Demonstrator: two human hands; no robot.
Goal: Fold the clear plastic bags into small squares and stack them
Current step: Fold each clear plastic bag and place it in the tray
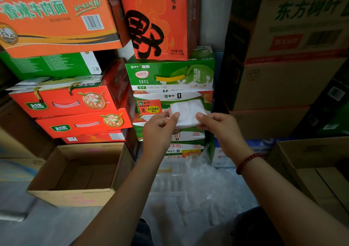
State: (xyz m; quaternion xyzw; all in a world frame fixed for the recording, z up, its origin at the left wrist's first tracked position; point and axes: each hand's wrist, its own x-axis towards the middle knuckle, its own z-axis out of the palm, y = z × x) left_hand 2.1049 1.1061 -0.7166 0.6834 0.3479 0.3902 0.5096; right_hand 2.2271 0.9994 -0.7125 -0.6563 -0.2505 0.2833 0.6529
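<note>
A folded clear plastic bag [188, 111] shows as a small whitish square held up in front of the stacked drink cartons. My left hand [160, 128] pinches its lower left edge between thumb and fingers. My right hand [217, 126] pinches its lower right corner; a red bead bracelet sits on that wrist. Below my hands a heap of loose clear plastic bags [200, 185] lies spread out, crumpled and unfolded.
An open, empty cardboard box [75, 189] stands at lower left. Another open brown carton [321, 170] is at lower right. Stacked red, orange and green cartons [170, 75] form a wall straight ahead, with tall brown boxes [283, 75] on the right.
</note>
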